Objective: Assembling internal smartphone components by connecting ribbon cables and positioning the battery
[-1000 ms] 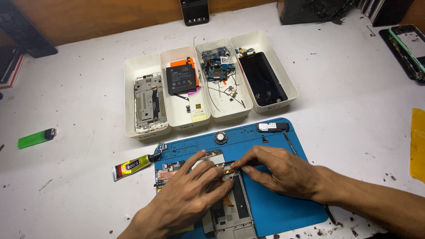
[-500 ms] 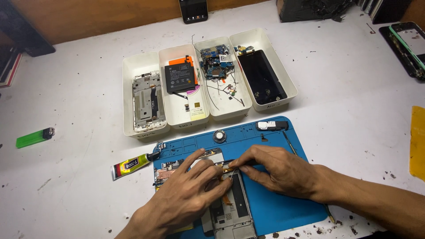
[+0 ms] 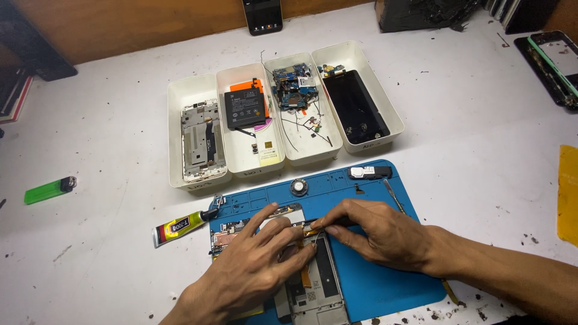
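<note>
The grip of the right hand point(image 3: 376, 232) was pressed together, its thumb and fingertips pinching a small brass-coloured part point(image 3: 311, 229) at the top end of an opened phone frame point(image 3: 313, 283); whether a tool sat under the palm I could not tell. The left hand point(image 3: 256, 271) lay spread and flat over the frame, fingers splayed, apparently to pin it down while the other hand worked at the joint. The frame lay on a blue mat point(image 3: 385, 283) at the near edge of the desk point(image 3: 481, 138), a surface that likely kept small pieces from sliding off. A round silver part point(image 3: 299, 187) and a black-and-white module point(image 3: 369, 173) rested along the mat's far edge, and a thin metal pry tool point(image 3: 394, 195) lay slanted beside the right hand, all within easy reach. Just off the mat's left side lay a glue tube point(image 3: 179, 226), yellow with a black label and red end. Behind the mat, toward the desk's middle, four white trays point(image 3: 195, 183) stood side by side, sorting the parts: a silver chassis point(image 3: 200, 139), a black battery point(image 3: 244, 109) over an orange sheet with a small yellow tag below it, boards and loose wires point(image 3: 293, 87), and a black screen point(image 3: 356, 108). A green lighter point(image 3: 48, 190) lay near the left edge.
</note>
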